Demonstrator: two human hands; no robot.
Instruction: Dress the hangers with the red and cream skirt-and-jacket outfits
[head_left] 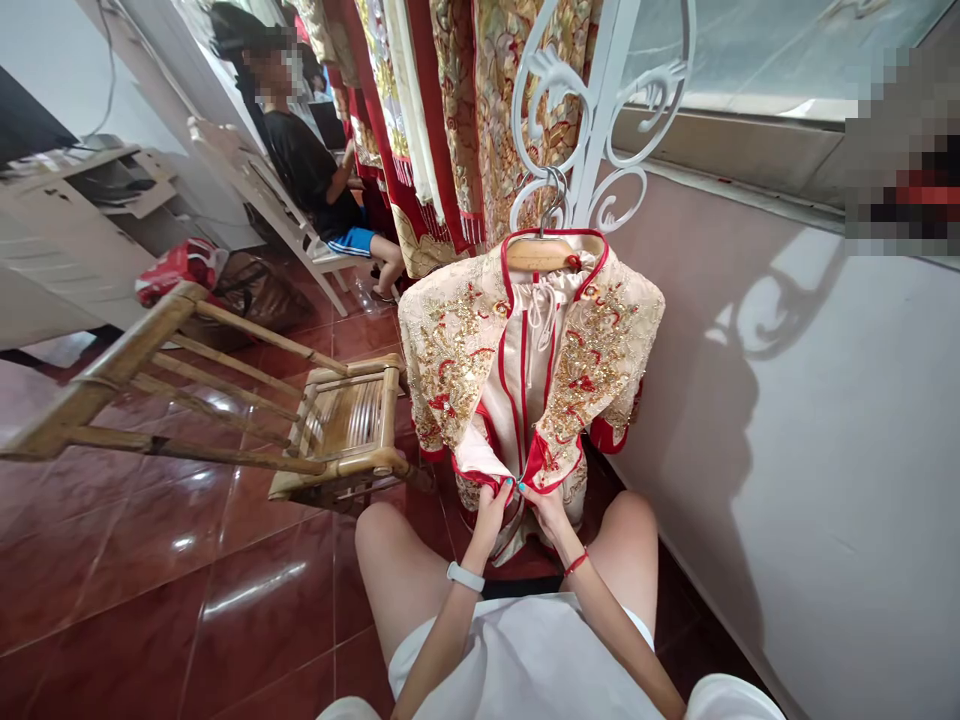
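Observation:
In front of me an embroidered jacket [600, 350], cream with gold beading and red trim, hangs from a wooden hanger [538, 254]. Its front is open at the chest, showing a pale lining with a tied cord [546, 320]. My left hand [493, 507] pinches the lower front edge on the left, where the pale inside is folded outward. My right hand [546, 508] pinches the opposite front edge, with red cloth beside the thumb. Both thumbs nearly meet at the middle of the hem. Any fastener between them is too small to make out.
A bamboo chair [352, 405] stands on the left on the red tiled floor [262, 580]. Behind the jacket rise a white scrolled metal rack [592, 110] and several hanging garments [510, 110]. A wall [847, 430] borders the right. A person [300, 150] sits at the back left.

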